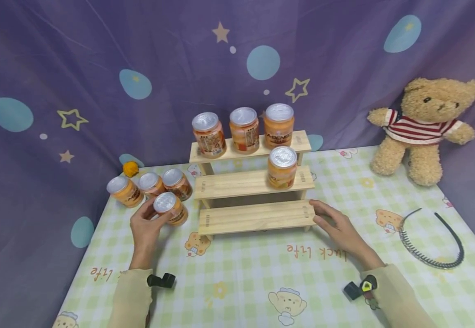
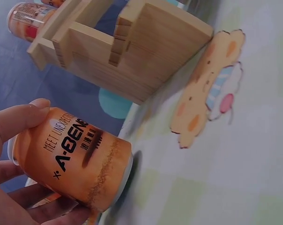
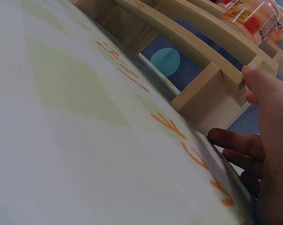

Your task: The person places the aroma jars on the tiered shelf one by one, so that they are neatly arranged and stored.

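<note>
My left hand [image 1: 146, 232] grips an orange can [image 1: 178, 215] with a silver lid, thumb on one side and fingers round the other. Its A-BENG print faces the left wrist camera, and its base is close to the checked cloth. A three-tier wooden rack [image 1: 241, 218] stands to its right. Fingers of my right hand [image 1: 346, 233] touch the right end of the rack's lowest tier, with the lower fingers loosely extended in the right wrist view. Three cans, one of them on the right [image 1: 279, 127], line the top tier. Another can [image 1: 282, 171] stands on the middle tier's right end.
Three more cans, one of them the leftmost [image 1: 126, 192], are grouped behind my left hand. A small yellow object [image 1: 131, 169] sits behind them. At the right are a teddy bear [image 1: 422, 127] and a black headband [image 1: 446, 263]. A purple curtain [image 1: 172, 41] hangs behind.
</note>
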The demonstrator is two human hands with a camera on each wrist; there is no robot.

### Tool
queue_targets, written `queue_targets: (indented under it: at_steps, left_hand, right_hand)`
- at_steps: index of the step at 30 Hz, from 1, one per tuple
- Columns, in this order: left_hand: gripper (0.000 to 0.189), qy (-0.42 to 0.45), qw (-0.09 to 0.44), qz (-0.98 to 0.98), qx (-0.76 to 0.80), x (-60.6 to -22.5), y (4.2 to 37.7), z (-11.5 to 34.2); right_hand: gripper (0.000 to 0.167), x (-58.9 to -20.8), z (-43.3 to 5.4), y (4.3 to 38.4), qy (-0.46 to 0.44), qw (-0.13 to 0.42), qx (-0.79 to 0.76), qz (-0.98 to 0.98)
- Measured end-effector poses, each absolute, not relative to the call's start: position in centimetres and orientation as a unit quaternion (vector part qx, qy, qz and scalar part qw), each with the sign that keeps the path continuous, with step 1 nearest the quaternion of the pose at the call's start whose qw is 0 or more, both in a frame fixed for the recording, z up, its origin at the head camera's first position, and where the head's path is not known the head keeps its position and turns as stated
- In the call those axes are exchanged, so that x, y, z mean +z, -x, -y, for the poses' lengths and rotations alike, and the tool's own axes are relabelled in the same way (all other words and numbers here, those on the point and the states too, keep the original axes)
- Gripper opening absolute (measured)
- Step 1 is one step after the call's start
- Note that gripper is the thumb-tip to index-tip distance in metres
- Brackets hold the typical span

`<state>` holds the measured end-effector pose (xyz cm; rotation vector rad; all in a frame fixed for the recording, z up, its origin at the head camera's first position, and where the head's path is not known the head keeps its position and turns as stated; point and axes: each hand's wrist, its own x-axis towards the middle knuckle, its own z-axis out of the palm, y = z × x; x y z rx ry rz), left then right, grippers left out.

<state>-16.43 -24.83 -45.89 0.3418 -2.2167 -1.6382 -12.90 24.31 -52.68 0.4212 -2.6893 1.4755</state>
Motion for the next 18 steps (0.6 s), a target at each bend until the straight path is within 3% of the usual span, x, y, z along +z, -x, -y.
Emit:
queue_targets:
  at_steps: [18]
  left_hand:
    - [0.059,-0.138,0.191,0.788,-0.569,-41.2,15.0,24.0]
  right_hand:
    - [0.048,-52.7,-24.4,12.9,-0.139,0.026,0.474,0.869]
